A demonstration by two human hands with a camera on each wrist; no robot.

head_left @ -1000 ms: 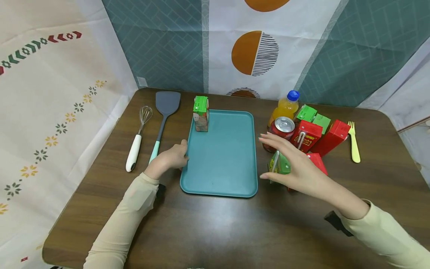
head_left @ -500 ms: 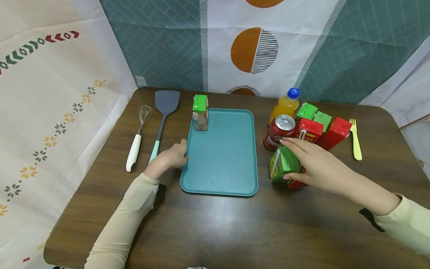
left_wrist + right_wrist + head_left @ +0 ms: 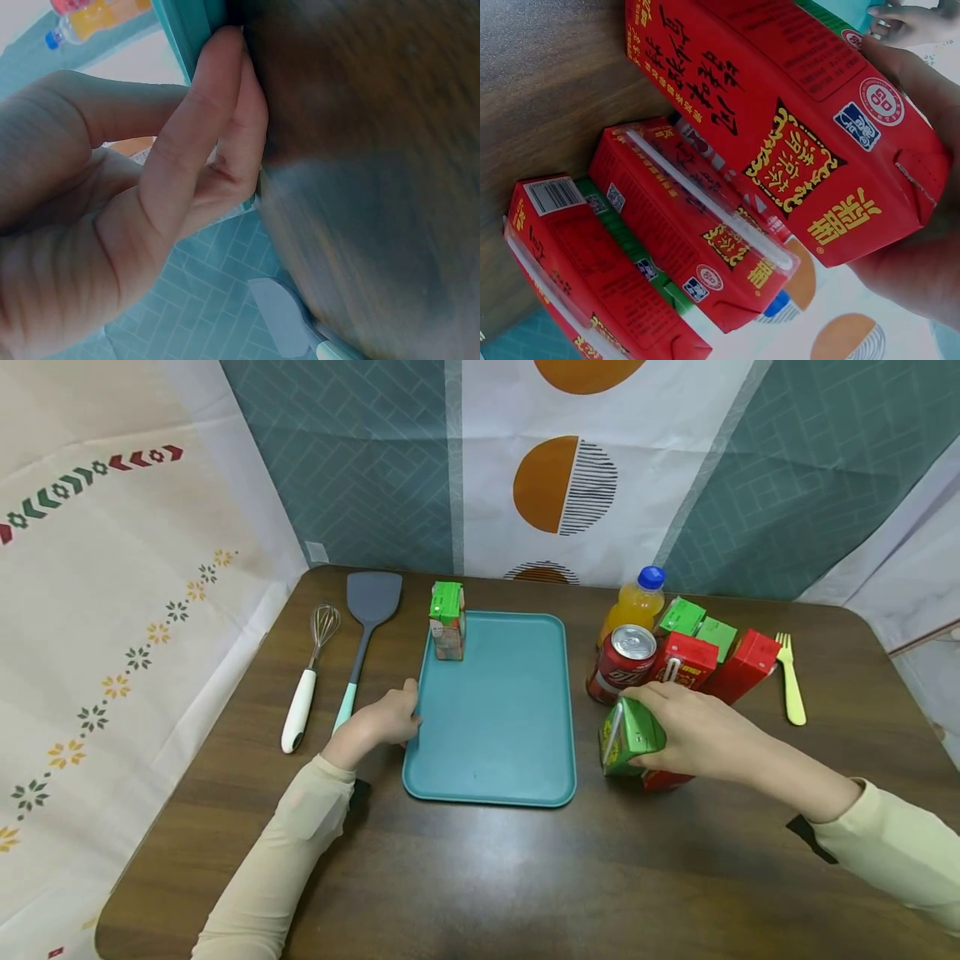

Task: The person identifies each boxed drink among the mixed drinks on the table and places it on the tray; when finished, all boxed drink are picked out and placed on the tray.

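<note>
My left hand (image 3: 384, 717) grips the left rim of a teal tray (image 3: 497, 727); in the left wrist view its bent fingers (image 3: 176, 146) meet the tray's edge (image 3: 178, 34). A drink carton (image 3: 447, 625) with a green top stands at the tray's far left corner. To the tray's right, my right hand (image 3: 701, 731) holds a green drink carton (image 3: 628, 742) from above, thumb on the near side and fingers on the far side. A red drink carton (image 3: 664, 780) stands against it, partly under the hand, and fills much of the right wrist view (image 3: 787, 127).
Behind the right hand cluster a red soda can (image 3: 624, 670), an orange juice bottle (image 3: 637, 603) and several red and green cartons (image 3: 686, 658). A yellow fork (image 3: 792, 683) lies at far right. Left of the tray lie a whisk (image 3: 302, 702) and a spatula (image 3: 372, 597).
My right hand has moved right from beside the tray, then closed down onto the green carton. The left hand has stayed at the tray's rim.
</note>
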